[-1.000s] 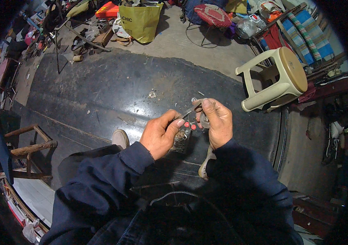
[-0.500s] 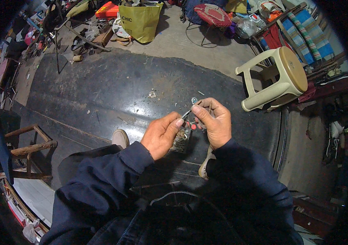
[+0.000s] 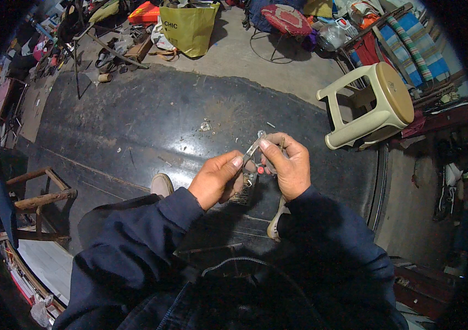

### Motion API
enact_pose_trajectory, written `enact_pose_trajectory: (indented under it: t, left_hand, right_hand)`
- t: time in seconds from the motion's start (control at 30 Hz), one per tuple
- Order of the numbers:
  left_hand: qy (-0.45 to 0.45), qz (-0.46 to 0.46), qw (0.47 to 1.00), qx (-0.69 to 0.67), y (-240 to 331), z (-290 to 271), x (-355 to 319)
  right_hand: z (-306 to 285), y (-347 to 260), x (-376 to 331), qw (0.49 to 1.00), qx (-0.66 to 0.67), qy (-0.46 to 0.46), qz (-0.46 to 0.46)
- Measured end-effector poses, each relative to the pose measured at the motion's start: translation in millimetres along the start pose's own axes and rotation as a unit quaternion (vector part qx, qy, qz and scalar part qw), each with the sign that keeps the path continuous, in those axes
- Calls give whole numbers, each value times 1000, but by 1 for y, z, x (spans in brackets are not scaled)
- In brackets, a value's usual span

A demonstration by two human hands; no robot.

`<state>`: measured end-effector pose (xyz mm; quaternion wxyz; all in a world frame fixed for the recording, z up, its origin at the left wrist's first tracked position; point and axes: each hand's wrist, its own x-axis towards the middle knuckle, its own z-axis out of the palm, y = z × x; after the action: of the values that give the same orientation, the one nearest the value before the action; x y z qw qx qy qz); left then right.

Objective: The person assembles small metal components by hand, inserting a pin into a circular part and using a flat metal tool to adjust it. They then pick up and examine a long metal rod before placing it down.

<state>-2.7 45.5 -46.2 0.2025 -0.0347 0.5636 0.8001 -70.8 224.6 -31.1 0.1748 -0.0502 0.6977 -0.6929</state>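
Between my two hands is a narrow silvery metal strip [image 3: 252, 147] with a small clear or shiny end beyond the right thumb. My left hand [image 3: 216, 179] pinches its near end between thumb and fingers. My right hand [image 3: 290, 165] is closed round its far end, thumb on top. A small red piece [image 3: 261, 170] shows under the right fingers; I cannot make out what it belongs to. Just below the hands sits a bunch of thin metal pieces [image 3: 241, 193], partly covered by the left hand.
A dark sheet [image 3: 135, 121] covers the floor, with small scraps [image 3: 205, 126] on it. A cream plastic stool [image 3: 355, 104] lies tipped at right. A wooden frame [image 3: 44, 198] stands at left. At the back are a yellow bag [image 3: 189, 33] and a red-topped stool [image 3: 285, 20].
The metal strip has turned between my fingers, and a broader, brighter face of it now shows. Both hands stay in nearly the same place.
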Motion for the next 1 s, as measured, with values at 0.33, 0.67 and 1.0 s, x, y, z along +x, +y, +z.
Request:
enact_pose_trajectory:
  t: [0.33, 0.67, 1.0]
  left_hand:
    - [-49, -77, 983, -161, 7, -2, -3]
    - [-21, -86, 973, -215, 9, -6, -2]
    - [85, 9, 996, -10, 5, 0, 0]
  right_hand:
    - [-3, 4, 1, 999, -30, -16, 8]
    - [0, 5, 0, 999, -9, -21, 29]
    - [2, 10, 0, 998, -21, -41, 38]
